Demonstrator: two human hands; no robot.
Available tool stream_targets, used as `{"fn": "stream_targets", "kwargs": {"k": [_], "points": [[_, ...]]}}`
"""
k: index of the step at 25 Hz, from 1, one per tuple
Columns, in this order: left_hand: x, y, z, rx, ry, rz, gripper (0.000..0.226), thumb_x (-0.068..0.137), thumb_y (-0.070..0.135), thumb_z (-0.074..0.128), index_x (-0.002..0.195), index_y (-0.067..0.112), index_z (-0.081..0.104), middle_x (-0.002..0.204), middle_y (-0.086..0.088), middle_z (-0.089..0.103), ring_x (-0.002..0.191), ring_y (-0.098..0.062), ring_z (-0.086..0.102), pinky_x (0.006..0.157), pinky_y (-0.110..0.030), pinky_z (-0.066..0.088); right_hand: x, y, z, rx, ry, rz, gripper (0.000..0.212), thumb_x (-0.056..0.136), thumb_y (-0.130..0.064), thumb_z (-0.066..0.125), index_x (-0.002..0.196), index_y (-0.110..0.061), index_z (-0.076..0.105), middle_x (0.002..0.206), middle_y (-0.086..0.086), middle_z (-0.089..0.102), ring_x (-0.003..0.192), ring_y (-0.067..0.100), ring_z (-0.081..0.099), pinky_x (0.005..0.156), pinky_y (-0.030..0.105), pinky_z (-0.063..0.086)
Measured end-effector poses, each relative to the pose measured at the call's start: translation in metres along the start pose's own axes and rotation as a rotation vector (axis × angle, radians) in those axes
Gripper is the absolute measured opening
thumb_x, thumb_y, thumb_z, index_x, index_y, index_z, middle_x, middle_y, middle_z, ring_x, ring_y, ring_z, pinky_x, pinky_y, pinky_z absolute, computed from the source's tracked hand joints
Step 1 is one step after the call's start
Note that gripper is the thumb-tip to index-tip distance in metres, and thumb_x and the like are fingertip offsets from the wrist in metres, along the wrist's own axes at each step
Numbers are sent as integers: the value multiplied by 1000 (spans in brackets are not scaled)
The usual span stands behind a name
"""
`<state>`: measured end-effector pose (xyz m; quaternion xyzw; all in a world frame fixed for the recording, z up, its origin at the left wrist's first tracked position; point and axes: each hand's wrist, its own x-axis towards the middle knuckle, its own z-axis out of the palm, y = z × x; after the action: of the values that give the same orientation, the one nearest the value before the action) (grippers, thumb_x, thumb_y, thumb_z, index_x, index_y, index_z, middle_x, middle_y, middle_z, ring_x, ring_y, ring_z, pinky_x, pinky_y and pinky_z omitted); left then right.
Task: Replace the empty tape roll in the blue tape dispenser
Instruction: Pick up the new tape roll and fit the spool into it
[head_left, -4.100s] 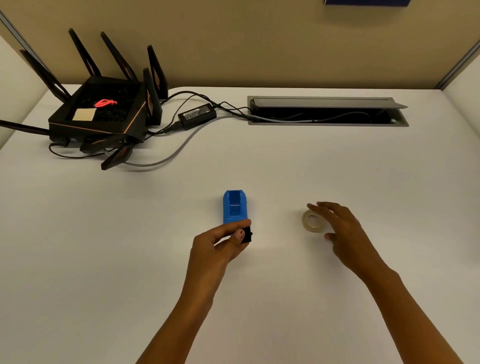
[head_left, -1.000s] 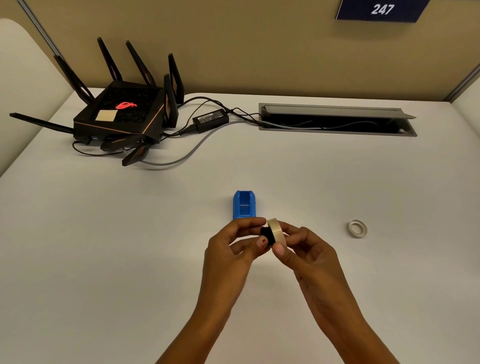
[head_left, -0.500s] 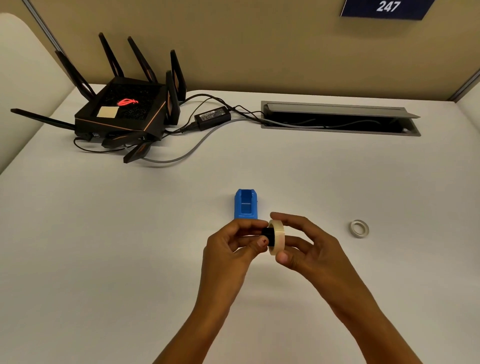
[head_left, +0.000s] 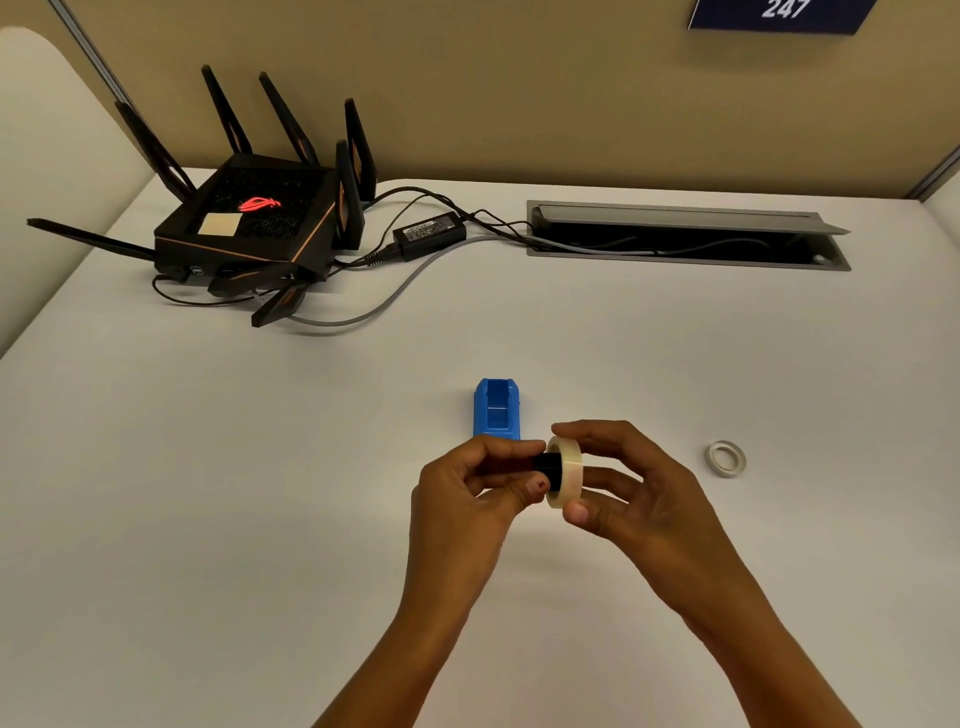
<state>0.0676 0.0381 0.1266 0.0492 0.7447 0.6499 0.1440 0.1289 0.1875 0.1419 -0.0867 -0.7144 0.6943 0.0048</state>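
Observation:
The blue tape dispenser (head_left: 496, 409) lies open on the white desk, just beyond my hands, with nothing in its cradle. My left hand (head_left: 467, 493) pinches a small black spindle (head_left: 549, 466) between thumb and fingers. My right hand (head_left: 631, 493) grips a cream tape roll (head_left: 567, 475) by its rim, and the spindle sits partly inside the roll's hole. Both are held a little above the desk. A thin, empty tape core (head_left: 726, 458) lies flat on the desk to the right.
A black router (head_left: 249, 223) with several antennas stands at the back left, with a power brick (head_left: 428, 235) and cables trailing right into an open grey cable tray (head_left: 685, 236). A partition wall runs behind the desk.
Four seconds ago my right hand set the empty core down while my left held the spindle by the dispenser. Since then the right hand holds the full roll, now turned and pushed onto the spindle.

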Motion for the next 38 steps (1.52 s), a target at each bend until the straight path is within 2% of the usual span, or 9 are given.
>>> {"fn": "stream_targets", "kwargs": {"k": [2,6,10,12,16,23,30,38], "points": [[1,0,0,14,6,10,28,71,11,75,78,37,67,73,34,68,81,5,66,65,-1,47,1,0,0,-6,3,-11,50,74,3,73,110,-30,63,110,-13,68,99,13,68,76,18,56],[-1,3,-2,66,1,51,29,70,13,76,75,41,66,72,35,67,81,8,65,63,0,45,2,1,2,-24,4,-19,49,73,2,74,110,-29,64,110,-10,69,101,15,67,83,25,58],[-2,4,-3,91,27,107,32,68,15,77,88,38,66,78,22,72,82,1,67,71,-7,52,3,1,1,21,-9,-24,50,72,6,73,110,-25,65,110,-9,70,100,15,68,74,19,56],[-1,5,-3,73,20,105,32,67,15,78,90,35,67,79,21,72,81,0,68,70,-8,52,3,1,0,39,-11,-23,51,72,8,73,110,-24,65,110,-7,70,99,16,69,72,18,56],[2,7,-4,78,-18,103,30,66,14,79,83,36,67,72,31,69,78,4,68,64,-3,48,3,1,0,41,-3,-24,51,71,8,73,110,-23,66,109,-8,71,98,16,69,72,19,56],[7,5,-5,112,14,112,32,63,14,80,75,41,67,68,31,69,77,3,68,66,-3,48,4,1,2,29,23,-49,55,67,11,75,106,-27,68,104,-9,72,95,15,70,69,19,56],[9,4,-5,143,21,120,34,65,13,80,70,44,64,64,37,65,75,11,64,62,1,44,6,1,7,0,43,-52,55,65,10,76,99,-34,69,105,-14,72,95,11,70,71,19,57],[12,4,-7,150,22,111,33,64,14,80,69,43,64,65,33,67,74,6,66,64,-2,47,9,0,10,-15,56,-24,53,65,9,77,98,-32,69,106,-14,72,95,13,70,75,25,60]]}}
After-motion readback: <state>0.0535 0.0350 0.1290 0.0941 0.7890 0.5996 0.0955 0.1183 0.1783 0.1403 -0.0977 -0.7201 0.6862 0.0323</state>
